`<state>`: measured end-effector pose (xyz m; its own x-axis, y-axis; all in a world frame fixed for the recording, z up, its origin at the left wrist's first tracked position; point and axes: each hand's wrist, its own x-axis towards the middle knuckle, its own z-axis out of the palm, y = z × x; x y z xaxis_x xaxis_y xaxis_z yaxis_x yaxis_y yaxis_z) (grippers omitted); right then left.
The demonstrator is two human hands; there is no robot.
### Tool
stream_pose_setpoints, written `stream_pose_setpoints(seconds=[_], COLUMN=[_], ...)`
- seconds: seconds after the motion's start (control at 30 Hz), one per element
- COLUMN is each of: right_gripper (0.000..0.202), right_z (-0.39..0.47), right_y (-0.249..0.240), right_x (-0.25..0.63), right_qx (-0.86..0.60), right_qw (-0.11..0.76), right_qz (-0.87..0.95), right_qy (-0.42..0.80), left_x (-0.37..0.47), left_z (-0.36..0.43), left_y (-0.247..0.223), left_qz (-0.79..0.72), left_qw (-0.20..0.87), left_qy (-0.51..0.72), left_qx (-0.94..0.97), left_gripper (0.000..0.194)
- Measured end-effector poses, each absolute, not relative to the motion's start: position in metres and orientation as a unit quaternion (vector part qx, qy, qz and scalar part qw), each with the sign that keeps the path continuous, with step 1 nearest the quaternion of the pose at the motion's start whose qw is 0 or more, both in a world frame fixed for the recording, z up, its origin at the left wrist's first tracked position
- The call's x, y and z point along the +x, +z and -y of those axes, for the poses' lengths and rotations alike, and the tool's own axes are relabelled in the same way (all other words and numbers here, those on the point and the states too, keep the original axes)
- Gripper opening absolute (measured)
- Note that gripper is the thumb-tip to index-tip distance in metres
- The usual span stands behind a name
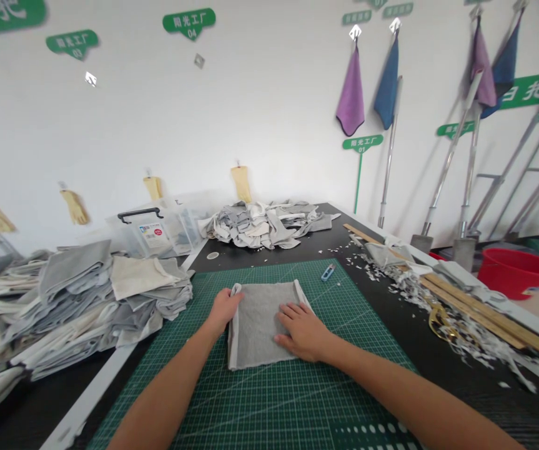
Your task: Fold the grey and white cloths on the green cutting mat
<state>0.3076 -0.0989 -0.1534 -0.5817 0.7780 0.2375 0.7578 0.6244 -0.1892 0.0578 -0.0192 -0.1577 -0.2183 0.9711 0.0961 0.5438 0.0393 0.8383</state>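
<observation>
A folded grey cloth [260, 325] with pale edges lies on the green cutting mat [269, 412]. At its upper left corner, my left hand [226, 307] grips the cloth's edge between thumb and fingers. My right hand [303, 331] rests flat on the right part of the cloth, its fingers spread. Beyond the cloth, to the right, a small blue-handled cutter [328, 272] lies on the mat.
Stacks of grey and cream cloths [77, 294] rise at the left, beside a clear plastic box [157, 231]. Fabric scraps [264, 224] are heaped at the back. Wooden strips [475, 312], gold-handled scissors [440, 322] and shreds line the right edge, near a red basin [519, 272].
</observation>
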Motion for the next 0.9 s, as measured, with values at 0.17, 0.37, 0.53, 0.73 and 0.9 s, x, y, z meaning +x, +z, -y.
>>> stream_pose_setpoints(seconds=[0.17, 0.37, 0.53, 0.73, 0.9], right_gripper=[0.054, 0.055, 0.054, 0.054, 0.054], right_z=[0.099, 0.101, 0.101, 0.102, 0.103], right_y=[-0.156, -0.158, -0.158, -0.158, -0.158], right_x=[0.306, 0.304, 0.303, 0.303, 0.303], right_qx=[-0.439, -0.447, -0.447, -0.447, -0.439], right_qw=[0.164, 0.164, 0.165, 0.162, 0.165], right_qz=[0.882, 0.878, 0.878, 0.879, 0.882], right_qy=[0.04, 0.038, 0.033, 0.039, 0.042], left_x=[0.054, 0.057, 0.058, 0.047, 0.04], left_z=[0.018, 0.017, 0.017, 0.016, 0.016], left_y=[-0.158, -0.158, -0.161, -0.159, -0.16], left_qz=[-0.693, -0.688, -0.691, -0.714, -0.72], left_qw=[0.219, 0.173, 0.159, 0.166, 0.232], left_qy=[0.346, 0.315, 0.291, 0.303, 0.323], left_qx=[0.593, 0.631, 0.643, 0.609, 0.568], left_gripper=[0.022, 0.018, 0.018, 0.012, 0.01])
